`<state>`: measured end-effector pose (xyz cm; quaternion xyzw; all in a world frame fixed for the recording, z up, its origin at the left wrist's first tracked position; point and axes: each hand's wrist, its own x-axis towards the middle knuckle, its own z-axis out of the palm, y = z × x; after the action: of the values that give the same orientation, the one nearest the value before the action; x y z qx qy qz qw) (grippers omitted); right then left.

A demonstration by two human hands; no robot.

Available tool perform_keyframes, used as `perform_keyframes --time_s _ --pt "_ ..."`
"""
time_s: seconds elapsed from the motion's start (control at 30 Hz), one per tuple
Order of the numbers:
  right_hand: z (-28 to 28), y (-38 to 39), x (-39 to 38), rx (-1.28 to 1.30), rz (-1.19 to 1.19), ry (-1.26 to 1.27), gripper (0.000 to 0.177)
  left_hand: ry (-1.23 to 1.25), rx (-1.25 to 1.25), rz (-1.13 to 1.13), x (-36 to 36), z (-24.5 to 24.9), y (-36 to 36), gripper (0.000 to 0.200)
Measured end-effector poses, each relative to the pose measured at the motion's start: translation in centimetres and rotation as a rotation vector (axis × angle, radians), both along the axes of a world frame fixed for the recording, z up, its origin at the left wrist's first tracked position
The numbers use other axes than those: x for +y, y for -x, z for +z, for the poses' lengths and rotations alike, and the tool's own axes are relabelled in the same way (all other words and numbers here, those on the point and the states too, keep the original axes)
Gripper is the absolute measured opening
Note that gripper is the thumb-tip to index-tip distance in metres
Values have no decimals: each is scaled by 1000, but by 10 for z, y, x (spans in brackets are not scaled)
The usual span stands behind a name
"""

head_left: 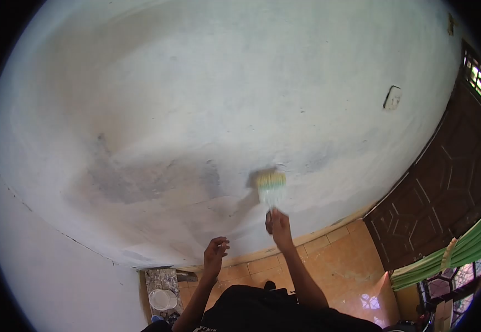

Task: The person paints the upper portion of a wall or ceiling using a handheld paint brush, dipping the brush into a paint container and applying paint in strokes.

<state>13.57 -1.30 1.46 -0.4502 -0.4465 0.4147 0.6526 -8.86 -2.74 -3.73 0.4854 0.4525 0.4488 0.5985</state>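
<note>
My right hand (280,228) is closed round the handle of a wide paintbrush (272,192). The brush points upward, its yellowish bristle end close against the pale, patchy wall (240,110) and its shadow just to the left. White paint coats the lower part of the brush head. Lower and to the left, my left hand (214,259) hovers in front of the wall, fingers loosely curled and apart, with nothing visible in them. Grey, worn patches (135,182) mark the wall left of the brush.
At the lower left, a paint-spattered bench (163,279) bears a round white container (162,300). A switch plate (394,98) is on the wall at right. Beyond stand a dark brown door (423,171) and a green curtain (467,246). Orange tiles (340,260) cover the floor.
</note>
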Motion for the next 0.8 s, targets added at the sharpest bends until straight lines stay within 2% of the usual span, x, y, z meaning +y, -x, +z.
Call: perform_keyframes --time_s 0.07,0.17,0.27,0.33,0.37,0.4,0.5,0.57,0.63,0.73,0.8 --pt "43 -18 15 -29 32 -47 44 -25 4 -33 9 6 -14 22" --pt "55 -34 35 -19 50 -55 44 -74 -9 -59 16 11 -33 22" --pt "-31 -42 41 -88 67 -63 47 -68 -37 -50 15 13 -52 23" --pt "-87 -36 21 -269 -25 -37 48 -48 -57 -36 11 10 -59 23" --pt "-113 -33 7 -204 0 130 47 -42 -65 -31 10 7 -63 23" --pt "-122 -29 -5 -136 25 174 46 -37 -69 -25 9 5 -64 23" --pt "-75 -32 -7 -120 80 115 45 -5 -15 -40 10 5 -65 24" --pt "-6 -35 3 -40 77 70 46 -15 9 -47 15 3 -64 24" --pt "31 -47 18 -55 99 26 51 -34 15 -48 20 5 -66 25" --pt "25 -51 40 20 107 -29 50 -59 -5 -14 26 9 -73 25" --pt "-37 -55 47 -102 81 -27 49 -50 -23 23 29 9 -80 25"
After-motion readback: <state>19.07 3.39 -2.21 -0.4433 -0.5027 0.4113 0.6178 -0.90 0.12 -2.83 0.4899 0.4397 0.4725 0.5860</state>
